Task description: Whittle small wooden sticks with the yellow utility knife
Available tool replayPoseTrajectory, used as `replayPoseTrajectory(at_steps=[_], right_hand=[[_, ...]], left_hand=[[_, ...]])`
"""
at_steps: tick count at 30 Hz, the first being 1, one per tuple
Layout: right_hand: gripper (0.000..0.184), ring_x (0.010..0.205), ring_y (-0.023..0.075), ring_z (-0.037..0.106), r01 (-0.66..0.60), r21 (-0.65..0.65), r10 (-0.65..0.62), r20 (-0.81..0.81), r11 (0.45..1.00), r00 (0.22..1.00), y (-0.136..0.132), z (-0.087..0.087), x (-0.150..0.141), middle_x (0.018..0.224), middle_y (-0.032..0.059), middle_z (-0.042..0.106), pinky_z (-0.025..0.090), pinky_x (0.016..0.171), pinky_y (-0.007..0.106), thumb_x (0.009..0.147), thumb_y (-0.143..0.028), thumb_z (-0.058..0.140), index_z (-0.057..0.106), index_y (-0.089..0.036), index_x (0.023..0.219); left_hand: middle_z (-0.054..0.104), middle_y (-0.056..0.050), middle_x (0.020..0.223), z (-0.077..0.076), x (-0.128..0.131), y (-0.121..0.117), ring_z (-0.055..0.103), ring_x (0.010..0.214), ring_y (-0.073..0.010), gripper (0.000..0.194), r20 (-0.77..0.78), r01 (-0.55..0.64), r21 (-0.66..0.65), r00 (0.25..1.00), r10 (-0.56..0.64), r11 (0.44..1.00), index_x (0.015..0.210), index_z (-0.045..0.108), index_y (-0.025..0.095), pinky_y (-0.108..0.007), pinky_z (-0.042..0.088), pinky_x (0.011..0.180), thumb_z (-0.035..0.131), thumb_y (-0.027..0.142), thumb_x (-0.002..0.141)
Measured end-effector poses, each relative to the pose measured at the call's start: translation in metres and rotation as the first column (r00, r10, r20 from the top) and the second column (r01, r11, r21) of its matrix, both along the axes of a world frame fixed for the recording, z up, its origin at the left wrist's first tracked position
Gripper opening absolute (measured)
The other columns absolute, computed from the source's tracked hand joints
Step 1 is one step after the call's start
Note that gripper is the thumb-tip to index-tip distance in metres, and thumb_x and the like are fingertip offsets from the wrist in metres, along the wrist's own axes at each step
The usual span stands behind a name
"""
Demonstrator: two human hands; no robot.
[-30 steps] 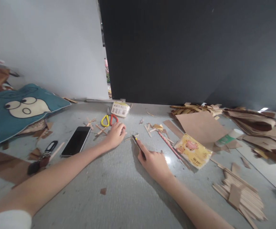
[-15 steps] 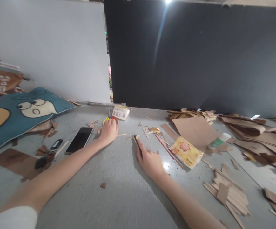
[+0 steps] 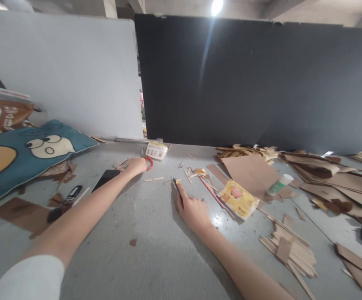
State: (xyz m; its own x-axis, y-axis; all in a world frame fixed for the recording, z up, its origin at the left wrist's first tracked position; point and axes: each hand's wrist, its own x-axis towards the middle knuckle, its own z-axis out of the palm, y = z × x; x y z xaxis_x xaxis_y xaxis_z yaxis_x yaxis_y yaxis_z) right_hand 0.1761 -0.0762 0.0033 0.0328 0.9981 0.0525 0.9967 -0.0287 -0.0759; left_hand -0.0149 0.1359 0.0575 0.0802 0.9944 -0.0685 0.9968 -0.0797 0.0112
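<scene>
My left hand (image 3: 136, 166) reaches over the far middle of the table, palm down, beside red-and-yellow-handled scissors (image 3: 149, 163). It covers the yellow handle and some thin wooden sticks. Its fingers are hidden, so I cannot tell whether it grips anything. Closed around a slim black pen-like tool (image 3: 177, 187) with a yellow band, my right hand (image 3: 193, 211) rests on the table. The tool's tip is at a thin wooden stick (image 3: 168, 181). Another flat stick (image 3: 153, 179) lies between the hands.
A phone (image 3: 106, 176) lies partly under my left forearm, with keys (image 3: 56, 213) nearby. At right are a yellow tissue pack (image 3: 238, 199), a glue stick (image 3: 280, 185), wooden sticks (image 3: 296, 249) and brown cardboard (image 3: 246, 171). A white pack (image 3: 156, 151) stands near the dark partition (image 3: 246, 83).
My left hand has moved left and away from me, onto the scissors' yellow handle and the sticks. My right hand stays about where it was, holding the black tool. The view has tilted up.
</scene>
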Motion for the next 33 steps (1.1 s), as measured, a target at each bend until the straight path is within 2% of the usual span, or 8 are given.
replayPoseTrajectory(at_steps=[4,12,20,23,25,28,30,33], right_hand=[[0.055,0.077,0.0230,0.079,0.011,-0.002,-0.011,-0.021,1.000,1.000,0.000,0.003,0.000,0.089,0.0112,0.081,0.052,0.075,0.030,0.110,-0.031,0.035,0.033,-0.026,0.164],[0.054,0.078,0.0247,0.080,0.011,0.009,-0.011,-0.016,1.000,1.000,0.000,0.003,0.000,0.088,0.0113,0.081,0.053,0.075,0.031,0.109,-0.030,0.035,0.036,-0.025,0.163],[0.054,0.077,0.0240,0.079,0.017,0.005,-0.017,-0.011,1.000,1.000,0.000,0.002,0.000,0.087,0.0111,0.081,0.052,0.074,0.031,0.110,-0.031,0.035,0.035,-0.025,0.163],[0.054,0.076,0.0235,0.079,0.023,0.012,-0.023,-0.040,1.000,0.999,0.001,-0.001,0.002,0.087,0.0102,0.081,0.051,0.072,0.029,0.110,-0.032,0.035,0.035,-0.025,0.163],[0.054,0.074,0.0234,0.078,0.042,0.029,-0.039,-0.081,0.999,0.996,0.002,-0.002,0.004,0.085,0.0094,0.080,0.050,0.069,0.028,0.110,-0.032,0.035,0.035,-0.024,0.163],[0.054,0.071,0.0234,0.077,0.077,0.063,-0.067,-0.152,0.995,0.986,0.004,-0.004,0.009,0.084,0.0085,0.080,0.047,0.065,0.027,0.109,-0.031,0.035,0.037,-0.024,0.162],[0.055,0.068,0.0235,0.075,0.092,0.092,-0.073,-0.197,0.992,0.978,0.004,-0.006,0.012,0.083,0.0082,0.080,0.045,0.062,0.026,0.109,-0.031,0.035,0.036,-0.022,0.163],[0.057,0.067,0.0234,0.074,0.101,0.153,-0.061,-0.248,0.983,0.967,0.003,-0.009,0.017,0.084,0.0089,0.079,0.043,0.060,0.026,0.109,-0.029,0.035,0.033,-0.019,0.164]], left_hand=[[0.079,-0.022,0.102,-0.003,-0.002,-0.005,0.070,0.108,-0.0394,0.029,0.020,-0.017,0.023,1.000,0.017,1.000,0.090,0.078,0.017,-0.053,0.037,0.104,0.057,0.036,0.088],[0.077,-0.024,0.116,-0.008,-0.011,-0.013,0.069,0.112,-0.0387,0.034,0.033,-0.050,0.037,0.998,0.049,0.998,0.096,0.077,0.015,-0.054,0.035,0.108,0.049,0.032,0.092],[0.079,-0.020,0.091,0.006,-0.012,-0.007,0.072,0.099,-0.0382,0.028,0.055,-0.053,-0.020,0.997,0.054,0.998,0.095,0.078,0.015,-0.061,0.028,0.111,0.053,0.028,0.090],[0.073,-0.029,0.115,0.003,-0.006,-0.017,0.064,0.116,-0.0422,0.031,-0.030,-0.018,0.195,0.999,0.024,0.981,0.107,0.075,0.006,-0.055,0.034,0.105,0.055,0.018,0.086],[0.068,-0.031,0.123,-0.006,0.003,-0.030,0.059,0.122,-0.0418,0.037,-0.066,0.085,0.339,0.996,-0.066,0.937,0.117,0.071,0.002,-0.053,0.035,0.104,0.049,0.015,0.090],[0.070,-0.022,0.115,-0.025,0.019,-0.055,0.058,0.120,-0.0371,0.031,-0.062,0.316,0.248,0.948,-0.311,0.916,0.105,0.074,0.012,-0.050,0.037,0.103,0.046,0.025,0.099],[0.070,-0.018,0.112,-0.038,0.029,-0.071,0.059,0.117,-0.0349,0.027,-0.023,0.393,0.209,0.917,-0.398,0.895,0.104,0.072,0.015,-0.049,0.038,0.103,0.053,0.034,0.099],[0.067,-0.017,0.115,-0.052,0.039,-0.088,0.057,0.117,-0.0336,0.030,0.032,0.450,0.262,0.880,-0.474,0.853,0.110,0.069,0.015,-0.046,0.040,0.100,0.053,0.038,0.102]])
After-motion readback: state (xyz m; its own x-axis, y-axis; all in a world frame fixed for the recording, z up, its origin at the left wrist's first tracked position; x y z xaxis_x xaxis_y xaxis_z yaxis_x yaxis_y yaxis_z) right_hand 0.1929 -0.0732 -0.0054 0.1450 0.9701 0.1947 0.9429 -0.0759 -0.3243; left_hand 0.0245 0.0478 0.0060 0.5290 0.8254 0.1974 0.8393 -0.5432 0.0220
